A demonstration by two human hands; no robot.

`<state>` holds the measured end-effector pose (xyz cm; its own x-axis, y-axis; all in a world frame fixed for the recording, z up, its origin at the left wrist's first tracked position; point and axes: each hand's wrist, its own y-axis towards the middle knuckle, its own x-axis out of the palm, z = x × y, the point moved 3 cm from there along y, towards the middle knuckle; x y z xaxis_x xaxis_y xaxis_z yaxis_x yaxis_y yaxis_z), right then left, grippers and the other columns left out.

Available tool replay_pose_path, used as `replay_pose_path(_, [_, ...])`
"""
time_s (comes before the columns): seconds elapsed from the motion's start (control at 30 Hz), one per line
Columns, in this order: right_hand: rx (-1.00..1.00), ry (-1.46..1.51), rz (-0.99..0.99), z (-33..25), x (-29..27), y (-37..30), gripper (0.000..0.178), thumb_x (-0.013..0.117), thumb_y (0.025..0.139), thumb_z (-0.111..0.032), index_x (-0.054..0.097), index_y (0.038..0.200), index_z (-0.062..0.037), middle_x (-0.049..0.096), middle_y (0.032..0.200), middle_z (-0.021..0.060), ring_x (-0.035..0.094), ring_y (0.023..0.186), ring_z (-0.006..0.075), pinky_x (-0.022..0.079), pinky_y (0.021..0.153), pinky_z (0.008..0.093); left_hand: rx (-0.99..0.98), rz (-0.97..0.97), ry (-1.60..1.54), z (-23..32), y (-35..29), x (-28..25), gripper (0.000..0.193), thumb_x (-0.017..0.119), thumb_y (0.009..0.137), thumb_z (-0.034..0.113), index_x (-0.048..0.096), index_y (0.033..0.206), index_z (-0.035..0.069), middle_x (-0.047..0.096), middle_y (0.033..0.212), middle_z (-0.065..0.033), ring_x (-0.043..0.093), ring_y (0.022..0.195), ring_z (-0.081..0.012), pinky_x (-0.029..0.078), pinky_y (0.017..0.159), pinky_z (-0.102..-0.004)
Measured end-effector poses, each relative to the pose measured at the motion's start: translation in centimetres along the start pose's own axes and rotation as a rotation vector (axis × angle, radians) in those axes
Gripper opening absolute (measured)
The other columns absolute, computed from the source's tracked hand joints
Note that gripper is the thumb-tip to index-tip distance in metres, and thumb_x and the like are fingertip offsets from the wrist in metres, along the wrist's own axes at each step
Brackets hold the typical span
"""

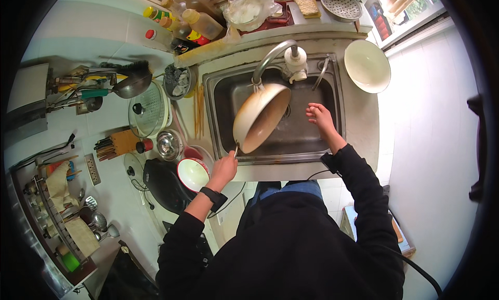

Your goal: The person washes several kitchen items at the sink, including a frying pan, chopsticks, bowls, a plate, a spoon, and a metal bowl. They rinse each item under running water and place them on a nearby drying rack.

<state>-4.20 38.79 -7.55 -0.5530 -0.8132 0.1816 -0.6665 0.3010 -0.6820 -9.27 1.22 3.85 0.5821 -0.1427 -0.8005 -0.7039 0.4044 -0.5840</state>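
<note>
A cream-coloured frying pan with browned, scorched sides is held tilted on its edge over the steel sink. My left hand is closed round its handle near the sink's front left corner. The curved faucet spout ends right at the pan's upper rim, and water flow is hard to make out. Over the right side of the basin, apart from the pan, my right hand has loosely bent fingers with nothing visible in them.
A large pale bowl stands right of the sink. Wooden chopsticks lie left of it, near a metal bowl and a red-rimmed bowl. Several bottles line the back ledge. A knife block stands at left.
</note>
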Motion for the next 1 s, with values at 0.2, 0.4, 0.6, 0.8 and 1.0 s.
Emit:
replay_pose_path(0.2, [-0.016,0.066,-0.037,0.3,-1.7,-2.3,0.026,0.054,0.097,-0.020,0.059,0.118,-0.0065,0.066,0.102,0.0034,0.062,0.090,0.0110,0.049,0.077,0.0271,0.111,0.101,0.450,2.5,2.3,-4.8,0.045,0.057,0.085,0.013,0.053,0.129,0.005,0.068,0.083,-0.0146,0.068,0.068,-0.0319,0.053,0.060,-0.0467])
replay_pose_path(0.4, [-0.010,0.078,-0.036,0.9,-3.3,-3.9,0.024,0.050,0.098,-0.020,0.059,0.117,-0.0073,0.065,0.103,0.0031,0.061,0.093,0.0121,0.048,0.079,0.0277,0.203,0.252,0.732,5.0,4.5,-8.0,0.044,0.053,0.087,0.012,0.055,0.131,0.009,0.062,0.083,-0.0055,0.065,0.065,-0.0210,0.048,0.070,-0.0364])
replay_pose_path(0.6, [0.017,0.082,-0.012,1.4,-4.1,-3.8,0.024,0.052,0.098,-0.020,0.059,0.117,-0.0070,0.065,0.103,0.0033,0.061,0.093,0.0123,0.048,0.080,0.0288,0.221,0.280,0.726,6.1,5.0,-8.5,0.045,0.052,0.089,0.013,0.054,0.134,0.014,0.061,0.084,-0.0062,0.066,0.068,-0.0224,0.048,0.079,-0.0412])
replay_pose_path(0.8, [-0.002,0.096,-0.061,0.7,-2.6,-2.1,0.023,0.051,0.098,-0.019,0.059,0.116,-0.0064,0.065,0.100,0.0031,0.061,0.089,0.0113,0.048,0.077,0.0273,0.185,0.201,0.622,4.8,3.0,-6.8,0.044,0.054,0.089,0.015,0.053,0.134,0.013,0.062,0.083,-0.0072,0.066,0.071,-0.0239,0.049,0.076,-0.0419])
replay_pose_path(1.0, [0.014,0.032,-0.070,-1.1,0.5,1.7,0.025,0.051,0.096,-0.018,0.059,0.117,-0.0052,0.065,0.094,0.0007,0.059,0.080,0.0077,0.047,0.070,0.0234,0.084,0.106,0.264,2.5,-0.6,-3.5,0.037,0.053,0.094,0.022,0.052,0.128,0.006,0.067,0.085,-0.0164,0.065,0.072,-0.0362,0.051,0.067,-0.0473])
